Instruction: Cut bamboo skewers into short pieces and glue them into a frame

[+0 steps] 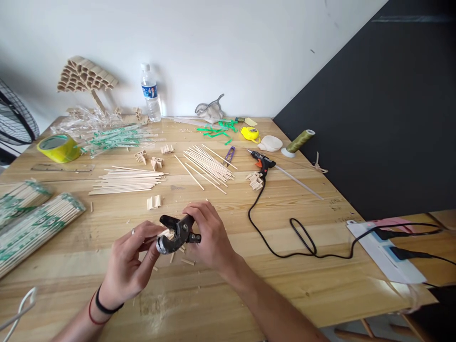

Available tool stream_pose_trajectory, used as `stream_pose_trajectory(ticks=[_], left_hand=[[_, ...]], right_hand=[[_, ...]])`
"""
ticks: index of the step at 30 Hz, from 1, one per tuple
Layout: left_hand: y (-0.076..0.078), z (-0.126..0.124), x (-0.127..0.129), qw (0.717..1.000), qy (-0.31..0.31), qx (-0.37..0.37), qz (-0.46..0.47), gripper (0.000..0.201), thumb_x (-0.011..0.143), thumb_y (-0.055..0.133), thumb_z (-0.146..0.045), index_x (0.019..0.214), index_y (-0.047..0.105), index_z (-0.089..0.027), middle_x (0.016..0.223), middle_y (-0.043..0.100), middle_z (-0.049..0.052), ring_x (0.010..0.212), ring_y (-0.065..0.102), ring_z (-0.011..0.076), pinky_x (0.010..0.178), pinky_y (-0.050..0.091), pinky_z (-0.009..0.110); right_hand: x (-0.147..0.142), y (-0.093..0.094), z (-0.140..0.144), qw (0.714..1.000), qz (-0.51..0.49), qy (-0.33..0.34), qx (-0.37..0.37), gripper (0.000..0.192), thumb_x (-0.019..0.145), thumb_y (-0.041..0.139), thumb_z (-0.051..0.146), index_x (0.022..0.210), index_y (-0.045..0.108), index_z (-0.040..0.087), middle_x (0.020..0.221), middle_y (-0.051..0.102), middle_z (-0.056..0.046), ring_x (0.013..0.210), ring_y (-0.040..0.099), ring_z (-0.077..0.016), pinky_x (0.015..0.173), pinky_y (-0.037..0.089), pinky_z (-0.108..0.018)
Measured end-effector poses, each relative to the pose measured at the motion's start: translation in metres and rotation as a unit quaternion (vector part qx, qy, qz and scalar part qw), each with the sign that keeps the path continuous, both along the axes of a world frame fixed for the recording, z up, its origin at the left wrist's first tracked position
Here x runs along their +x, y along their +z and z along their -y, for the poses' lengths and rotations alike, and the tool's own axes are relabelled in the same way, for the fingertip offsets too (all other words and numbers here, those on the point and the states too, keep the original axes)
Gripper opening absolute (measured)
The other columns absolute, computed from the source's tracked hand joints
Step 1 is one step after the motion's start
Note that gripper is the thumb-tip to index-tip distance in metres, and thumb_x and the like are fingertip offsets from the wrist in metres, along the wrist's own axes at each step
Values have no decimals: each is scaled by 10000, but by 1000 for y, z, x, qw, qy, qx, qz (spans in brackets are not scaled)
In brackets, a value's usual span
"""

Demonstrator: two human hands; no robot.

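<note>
Black cutting pliers [177, 232] sit low over the counter [285, 266], near its front edge, with a short wooden stick piece [168, 233] in their mouth. Right hand [210, 235] has its grip wrapped tight around the pliers; left hand [130, 266] pinches the stick piece between fingertips. Cut bits [185, 260] lie just beneath, loose skewers [128, 180] well beyond, glue gun [262, 163] off right.

A black cutter [177, 231] with a grey-taped handle is seen at the centre, over a pale wood-grain table [302, 204]. At ten o'clock a yellow tape roll [59, 147] is shown; at two o'clock, olive-green thread [300, 141] and a black-and-orange glue gun [262, 163].
</note>
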State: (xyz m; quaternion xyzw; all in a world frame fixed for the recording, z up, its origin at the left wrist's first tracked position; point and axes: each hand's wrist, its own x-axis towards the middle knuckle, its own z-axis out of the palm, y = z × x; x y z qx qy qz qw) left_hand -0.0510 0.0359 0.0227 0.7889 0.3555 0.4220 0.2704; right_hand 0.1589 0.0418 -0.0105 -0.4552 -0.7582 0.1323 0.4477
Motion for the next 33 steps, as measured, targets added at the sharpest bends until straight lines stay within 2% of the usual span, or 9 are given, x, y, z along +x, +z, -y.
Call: stream_pose_trajectory(ticks=[5, 14, 19, 27, 33], left_hand=[[-1, 2, 3, 1000, -2, 9, 1, 220, 937, 569, -56, 1089, 653, -190, 824, 669, 25, 672, 635, 127, 596, 505, 195], [-1, 7, 5, 999, 41, 24, -4, 200, 945, 566, -53, 1075, 633, -189, 836, 663, 20, 641, 603, 101, 559, 481, 172], [-3, 7, 3, 999, 44, 13, 1, 215, 968, 566, -70, 1132, 636, -190, 866, 691, 37, 671, 652, 115, 587, 511, 188], [2, 7, 9, 999, 36, 31, -19, 247, 930, 551, -27, 1098, 626, -192, 839, 670, 31, 636, 602, 108, 552, 473, 182], [1, 9, 10, 997, 54, 46, -23, 216, 925, 565, -33, 1060, 620, -192, 814, 655, 13, 603, 569, 99, 536, 455, 178]], right_hand=[[-1, 0, 1, 1000, 0, -11, 6, 405, 736, 571, -2, 1083, 580, 207, 1061, 671, -105, 984, 580, -281, 890, 513, -427], [-6, -2, 3, 999, 6, -37, -7, 289, 760, 616, 62, 1016, 594, 195, 1003, 676, -105, 939, 588, -288, 842, 496, -419], [-3, 0, 3, 998, -24, -57, 17, 319, 765, 629, 56, 1034, 580, 218, 1015, 671, -92, 966, 596, -282, 858, 490, -410], [-5, -3, 3, 999, -3, -51, 11, 326, 751, 601, 54, 1031, 586, 218, 1015, 669, -95, 972, 594, -286, 884, 489, -419], [-5, -4, 4, 997, 26, -70, 15, 222, 741, 610, 84, 907, 573, 226, 890, 648, -68, 859, 583, -268, 768, 458, -382]])
